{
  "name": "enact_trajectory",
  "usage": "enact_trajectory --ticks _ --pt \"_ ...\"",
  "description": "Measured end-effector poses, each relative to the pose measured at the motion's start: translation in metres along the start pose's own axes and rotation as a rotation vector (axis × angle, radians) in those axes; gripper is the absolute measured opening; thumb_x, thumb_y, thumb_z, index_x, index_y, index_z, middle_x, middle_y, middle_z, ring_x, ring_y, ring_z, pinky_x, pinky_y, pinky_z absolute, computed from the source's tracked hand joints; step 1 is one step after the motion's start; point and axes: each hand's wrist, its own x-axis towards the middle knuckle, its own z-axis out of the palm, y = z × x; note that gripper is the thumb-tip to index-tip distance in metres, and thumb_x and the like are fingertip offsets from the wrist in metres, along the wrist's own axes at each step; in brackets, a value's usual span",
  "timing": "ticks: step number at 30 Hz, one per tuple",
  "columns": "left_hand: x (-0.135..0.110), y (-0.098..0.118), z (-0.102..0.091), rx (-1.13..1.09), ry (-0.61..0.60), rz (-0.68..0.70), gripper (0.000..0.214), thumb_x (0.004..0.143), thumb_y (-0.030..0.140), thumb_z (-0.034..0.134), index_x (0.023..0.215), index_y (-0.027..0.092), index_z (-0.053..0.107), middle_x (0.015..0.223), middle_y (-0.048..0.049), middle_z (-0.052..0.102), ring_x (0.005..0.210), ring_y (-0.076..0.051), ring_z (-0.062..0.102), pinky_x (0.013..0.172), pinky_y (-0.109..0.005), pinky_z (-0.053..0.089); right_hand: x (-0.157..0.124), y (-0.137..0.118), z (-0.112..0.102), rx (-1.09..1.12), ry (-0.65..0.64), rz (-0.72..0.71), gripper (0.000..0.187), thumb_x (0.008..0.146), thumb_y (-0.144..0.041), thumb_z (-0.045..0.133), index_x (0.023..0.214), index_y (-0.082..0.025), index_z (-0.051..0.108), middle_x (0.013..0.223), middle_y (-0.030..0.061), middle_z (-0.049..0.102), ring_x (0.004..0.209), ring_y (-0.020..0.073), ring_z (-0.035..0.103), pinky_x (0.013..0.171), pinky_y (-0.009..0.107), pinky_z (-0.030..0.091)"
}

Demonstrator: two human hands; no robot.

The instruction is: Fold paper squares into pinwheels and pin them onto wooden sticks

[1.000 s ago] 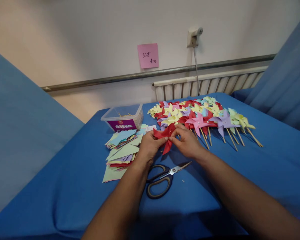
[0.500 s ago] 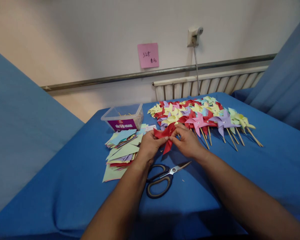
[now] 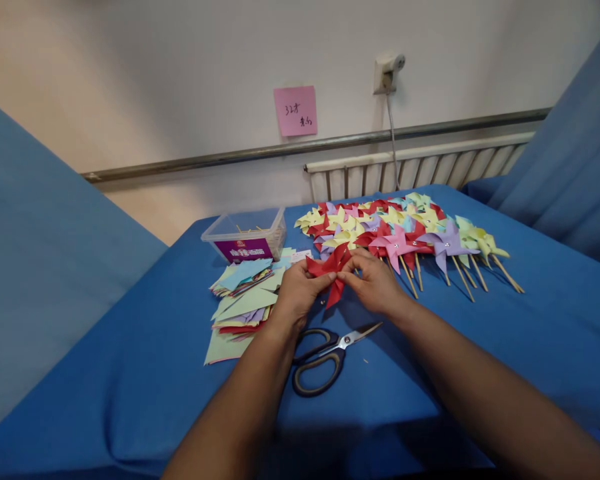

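Both my hands meet over the blue table [image 3: 555,333], pinching a red paper pinwheel [image 3: 332,268]. My left hand [image 3: 296,296] grips its left side with thumb and fingers closed. On the right side, my right hand [image 3: 375,283] pinches near the centre of the folded blades. A red blade hangs down between my hands. Black-handled scissors [image 3: 325,360] lie just in front of my wrists, blades partly apart.
A pile of finished pinwheels on wooden sticks [image 3: 405,233] spreads behind my hands. Stacked coloured paper sheets [image 3: 240,300] lie to the left, with a clear plastic box [image 3: 247,235] behind them. A pink note [image 3: 295,111] and a radiator [image 3: 420,170] are on the wall.
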Motion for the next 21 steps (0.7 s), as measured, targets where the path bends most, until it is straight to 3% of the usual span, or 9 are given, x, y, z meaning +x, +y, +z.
enact_trajectory --ticks 11,14,17,21 --pt "-0.001 0.003 0.001 0.028 0.003 0.016 0.037 0.051 0.023 0.083 0.084 0.014 0.066 0.071 -0.0020 0.069 0.059 -0.014 0.061 0.060 -0.026 0.048 0.000 -0.004 0.001 0.109 -0.018 0.037 0.019 0.081 -0.027 0.064 0.065 -0.021 0.056 0.080 0.0015 0.060 0.079 0.0175 0.058 0.076 0.033 0.047" --pt "-0.001 0.005 -0.001 0.135 0.018 0.063 0.035 0.054 0.024 0.080 0.085 0.015 0.066 0.069 -0.0011 0.068 0.058 -0.014 0.059 0.057 -0.025 0.046 0.001 -0.002 0.001 0.222 0.084 0.101 0.015 0.077 -0.031 0.068 0.084 -0.022 0.059 0.094 0.0036 0.064 0.088 0.0192 0.062 0.083 0.036 0.049" --pt "-0.001 0.007 -0.003 0.311 0.015 0.116 0.033 0.056 0.023 0.077 0.087 0.015 0.067 0.070 -0.0016 0.068 0.059 -0.015 0.059 0.056 -0.025 0.045 0.003 -0.003 -0.004 0.272 0.208 0.134 0.043 0.074 -0.032 0.072 0.113 -0.023 0.055 0.119 0.0086 0.063 0.105 0.0225 0.062 0.092 0.040 0.049" --pt "-0.005 0.008 -0.004 0.467 -0.039 0.176 0.035 0.058 0.024 0.076 0.091 0.016 0.067 0.072 -0.0013 0.068 0.060 -0.015 0.058 0.054 -0.024 0.042 0.003 -0.007 -0.015 0.223 0.091 0.051 0.046 0.074 -0.027 0.074 0.116 -0.023 0.057 0.116 0.0079 0.066 0.109 0.0226 0.062 0.098 0.041 0.047"
